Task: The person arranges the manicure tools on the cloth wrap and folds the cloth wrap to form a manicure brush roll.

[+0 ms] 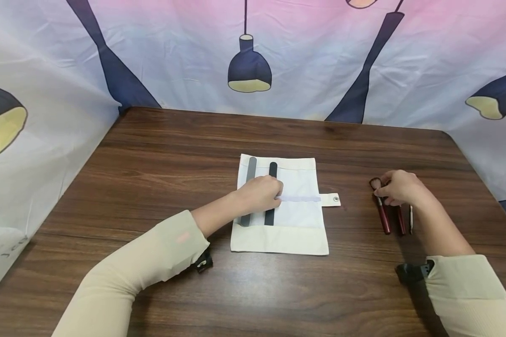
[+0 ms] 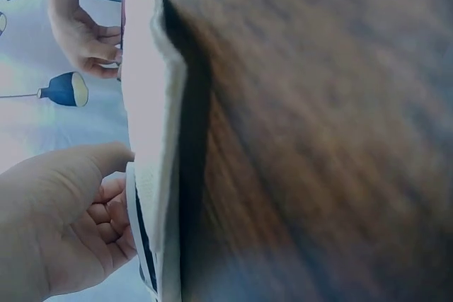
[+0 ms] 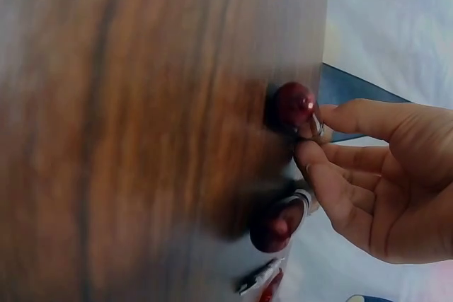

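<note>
A white cloth pouch (image 1: 299,241) lies unfolded in the middle of the table, a snap tab at its right side. Two long flat nail files, a grey one (image 1: 251,169) and a black one (image 1: 270,216), stand in its bottom pocket. My left hand (image 1: 259,194) rests over them with loosely bent fingers, thumb tip at the cloth in the left wrist view. Off to the right, my right hand (image 1: 402,187) pinches a makeup brush (image 1: 383,217) with a dark red handle, near its bristle end, thumb and index finger on either side.
Beside that brush lie a second dark red handle (image 1: 401,220) and a thin light-tipped tool (image 1: 411,219), both partly under the right hand. A printed cloth backdrop (image 1: 185,70) hangs behind the far edge of the wooden table (image 1: 173,154).
</note>
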A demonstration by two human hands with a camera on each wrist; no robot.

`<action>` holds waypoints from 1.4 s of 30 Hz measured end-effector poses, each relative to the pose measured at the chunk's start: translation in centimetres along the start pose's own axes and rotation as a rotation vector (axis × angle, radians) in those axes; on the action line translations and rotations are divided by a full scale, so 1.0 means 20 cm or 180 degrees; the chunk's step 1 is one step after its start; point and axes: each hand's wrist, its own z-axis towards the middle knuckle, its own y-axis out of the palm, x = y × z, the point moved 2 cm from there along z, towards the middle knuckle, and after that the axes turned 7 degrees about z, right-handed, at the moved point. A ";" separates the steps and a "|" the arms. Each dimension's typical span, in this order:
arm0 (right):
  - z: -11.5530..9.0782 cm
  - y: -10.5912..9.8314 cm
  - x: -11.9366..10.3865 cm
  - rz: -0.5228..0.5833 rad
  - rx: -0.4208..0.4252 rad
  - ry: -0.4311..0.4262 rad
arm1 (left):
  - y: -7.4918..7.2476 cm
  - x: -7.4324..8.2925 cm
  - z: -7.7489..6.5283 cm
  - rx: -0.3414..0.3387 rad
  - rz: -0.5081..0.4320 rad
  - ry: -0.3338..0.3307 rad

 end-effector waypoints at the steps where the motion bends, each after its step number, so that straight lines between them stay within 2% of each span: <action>1: 0.00 0.00 0.00 -0.0002 -0.0003 -0.0013 | 0.00 0.00 0.00 0.0009 0.0001 0.0006; 8: 0.01 0.01 -0.03 0.0083 0.0100 -0.0217 | 0.00 0.00 -0.01 0.0077 0.0006 0.0016; 14: 0.01 0.01 -0.09 -0.0016 0.0435 -0.0299 | 0.00 0.00 -0.01 0.0095 -0.0021 0.0032; 18: 0.01 0.02 -0.12 0.0109 0.0642 -0.0395 | 0.00 0.00 -0.01 0.0099 -0.0034 0.0035; 27: 0.02 0.06 -0.22 0.0734 0.1336 -0.0518 | 0.00 -0.01 -0.02 0.0092 -0.0083 -0.0009; 33: 0.04 0.08 -0.31 0.1204 0.1838 -0.0748 | 0.00 0.00 -0.01 0.0097 -0.0076 -0.0005; 37: 0.06 0.11 -0.36 0.1544 0.1968 -0.0942 | 0.00 0.00 -0.02 0.0096 -0.0086 -0.0016; 42: 0.09 0.15 -0.42 0.1976 0.1946 -0.1101 | -0.01 0.00 -0.02 0.0112 -0.0095 -0.0022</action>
